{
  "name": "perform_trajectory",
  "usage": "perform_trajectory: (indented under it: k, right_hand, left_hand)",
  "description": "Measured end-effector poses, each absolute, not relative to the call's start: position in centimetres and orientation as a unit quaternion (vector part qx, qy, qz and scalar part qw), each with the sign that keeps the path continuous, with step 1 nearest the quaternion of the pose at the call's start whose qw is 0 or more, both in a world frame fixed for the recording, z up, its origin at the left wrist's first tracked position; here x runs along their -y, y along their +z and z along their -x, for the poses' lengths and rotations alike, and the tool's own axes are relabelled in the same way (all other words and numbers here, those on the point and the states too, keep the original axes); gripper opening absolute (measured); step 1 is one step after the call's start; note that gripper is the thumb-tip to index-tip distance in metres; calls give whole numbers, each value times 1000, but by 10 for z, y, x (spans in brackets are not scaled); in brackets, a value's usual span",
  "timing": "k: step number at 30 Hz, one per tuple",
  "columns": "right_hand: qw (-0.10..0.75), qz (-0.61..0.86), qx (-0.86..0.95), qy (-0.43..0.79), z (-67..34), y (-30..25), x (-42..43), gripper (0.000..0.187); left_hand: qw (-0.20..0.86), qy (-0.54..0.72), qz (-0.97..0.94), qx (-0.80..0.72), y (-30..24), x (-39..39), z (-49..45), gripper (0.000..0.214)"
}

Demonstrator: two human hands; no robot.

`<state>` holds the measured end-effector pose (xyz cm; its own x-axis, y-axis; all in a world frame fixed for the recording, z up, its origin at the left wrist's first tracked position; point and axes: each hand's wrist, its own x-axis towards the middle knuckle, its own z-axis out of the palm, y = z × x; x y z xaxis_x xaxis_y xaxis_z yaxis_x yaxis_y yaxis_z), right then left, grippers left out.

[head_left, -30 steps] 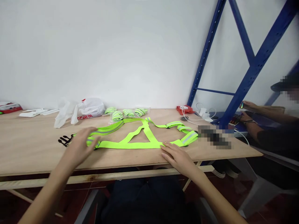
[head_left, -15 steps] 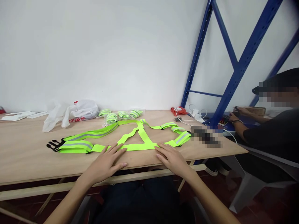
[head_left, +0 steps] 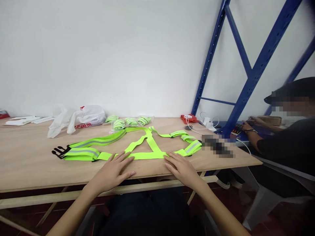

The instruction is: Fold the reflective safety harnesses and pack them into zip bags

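Observation:
A neon-yellow reflective vest [head_left: 154, 146] made of elastic straps with grey stripes lies spread on the wooden table [head_left: 29, 170]. Its black buckle [head_left: 60, 151] points to the left. My left hand [head_left: 114, 170] rests flat, fingers spread, with its fingertips on the near strap. Over the right part of that same strap, my right hand [head_left: 180, 167] lies flat with fingers stretched out. Neither hand grips anything.
Behind the vest lie several bagged reflective vests [head_left: 131, 122] and a white plastic bag [head_left: 91, 115]. White sheets [head_left: 22, 120] are at the far left. A charger with cables [head_left: 208, 123] stands back right, near a blue rack [head_left: 246, 87]. A person [head_left: 290, 137] sits at the right.
Both hands stay in place on the strap and the vest has not moved. The view has shifted very slightly.

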<state>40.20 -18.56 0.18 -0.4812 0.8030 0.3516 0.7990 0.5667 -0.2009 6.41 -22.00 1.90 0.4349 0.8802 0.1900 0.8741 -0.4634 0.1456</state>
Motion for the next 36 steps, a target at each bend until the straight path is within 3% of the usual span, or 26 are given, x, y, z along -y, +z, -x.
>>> perform_trajectory:
  k: [36]
  right_hand:
    - [212, 463, 861, -15, -403, -4, 182, 40]
  left_hand:
    - [36, 93, -844, -527, 25, 220, -65, 80]
